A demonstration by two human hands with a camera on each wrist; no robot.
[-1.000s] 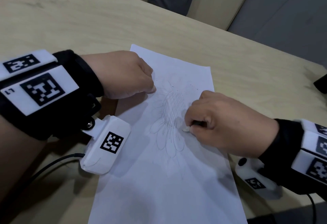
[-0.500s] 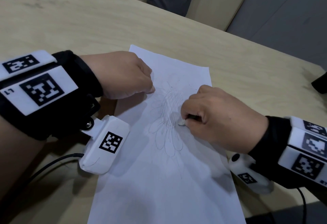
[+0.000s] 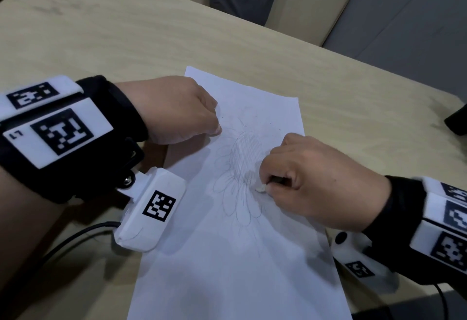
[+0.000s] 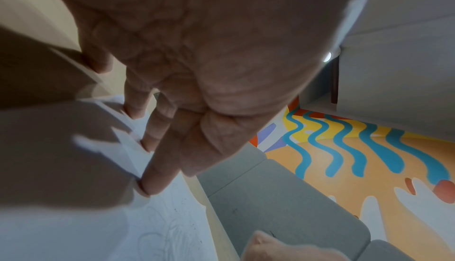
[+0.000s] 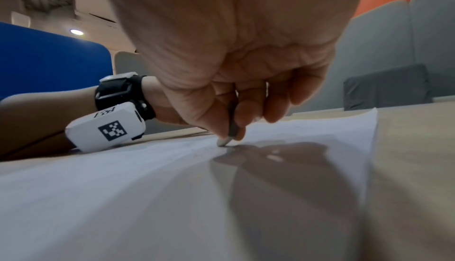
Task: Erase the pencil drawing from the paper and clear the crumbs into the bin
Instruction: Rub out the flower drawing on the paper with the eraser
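Note:
A white sheet of paper [image 3: 227,256] lies on the beige table [image 3: 126,49], with a pencil flower drawing [image 3: 235,165] at its middle. My right hand [image 3: 265,186] pinches a dark-bodied eraser whose white tip [image 3: 261,188] touches the paper at the drawing's right side; the right wrist view shows the tip [image 5: 222,142] on the sheet [image 5: 123,197]. My left hand [image 3: 213,125] presses straight fingertips [image 4: 145,187] onto the paper [image 4: 167,226] near its left edge. A few small dark specks [image 3: 272,124] lie above the drawing. No bin is in view.
Beige and grey chairs [image 3: 303,3] stand beyond the far table edge. A dark object [image 3: 457,122] pokes in at the right edge. Black cables run from both wrist cameras along the near table edge [image 3: 75,239].
My right hand slid the eraser up and left over the drawing, then back down to the right. My left hand stayed put on the paper.

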